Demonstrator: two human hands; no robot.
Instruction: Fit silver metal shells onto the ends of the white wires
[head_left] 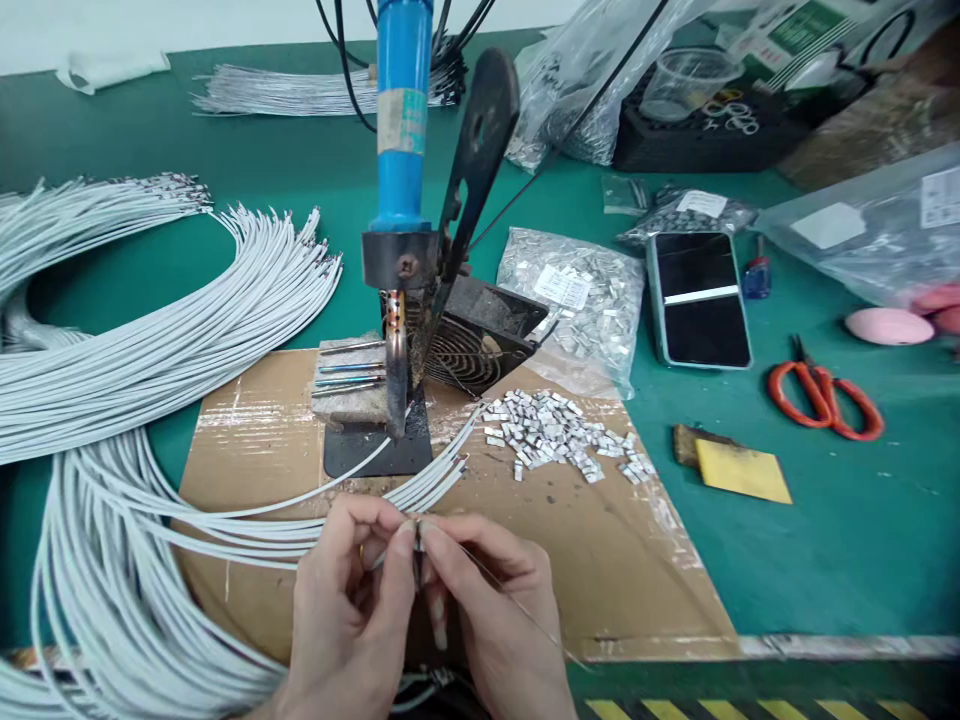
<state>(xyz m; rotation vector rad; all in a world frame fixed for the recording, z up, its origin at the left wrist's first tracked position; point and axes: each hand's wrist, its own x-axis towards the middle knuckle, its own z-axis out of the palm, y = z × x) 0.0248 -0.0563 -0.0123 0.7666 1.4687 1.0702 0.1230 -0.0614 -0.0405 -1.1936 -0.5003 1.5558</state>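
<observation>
My left hand (351,600) and my right hand (501,605) meet at the front of the cardboard sheet (622,590), thumbs and forefingers pinched together. A tiny piece between the fingertips is mostly hidden. From my right hand's pinch a thin wire (536,622) runs back across the hand toward the lower right. White cables (247,530) pass just behind my left hand, their ends lying on the cardboard. Beyond the hands, a blue-handled heating tool (405,180) hangs in a stand with its metal nozzle (397,380) downward. Small silvery metal pieces (551,430) lie in a loose pile.
Thick bundles of white cable (150,340) cover the left side. At right are orange-handled scissors (825,400), a yellow sponge (742,470) and a phone-like device (699,300). A bag of metal pieces (574,300) and a small black fan (480,335) stand behind the pile.
</observation>
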